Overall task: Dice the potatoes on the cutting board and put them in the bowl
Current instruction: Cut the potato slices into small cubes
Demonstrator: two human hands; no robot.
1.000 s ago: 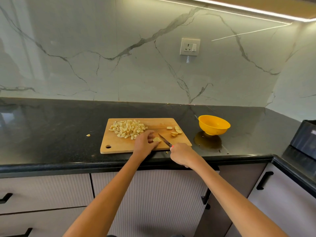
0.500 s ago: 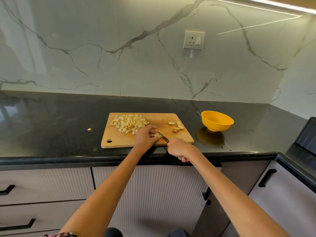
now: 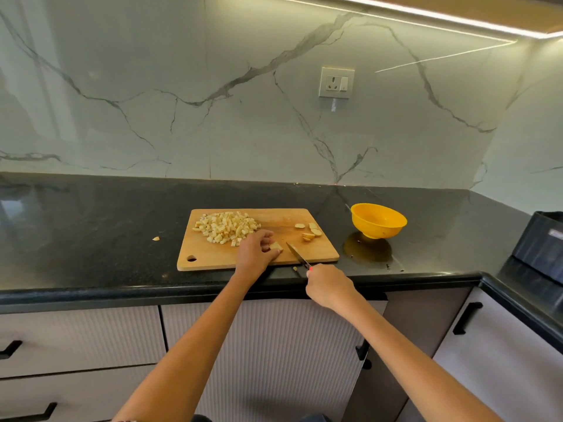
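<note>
While left hand (image 3: 255,254) pins potato piece (image 3: 276,246), knife (image 3: 297,254) points up-left.

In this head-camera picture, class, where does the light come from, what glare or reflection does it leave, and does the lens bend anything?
Head view: a light strip under the cabinet shines down; the black countertop mirrors the yellow bowl as a dark patch beside it; the wide lens curves the countertop's front edge; the diced potato pile stays sharp.
</note>
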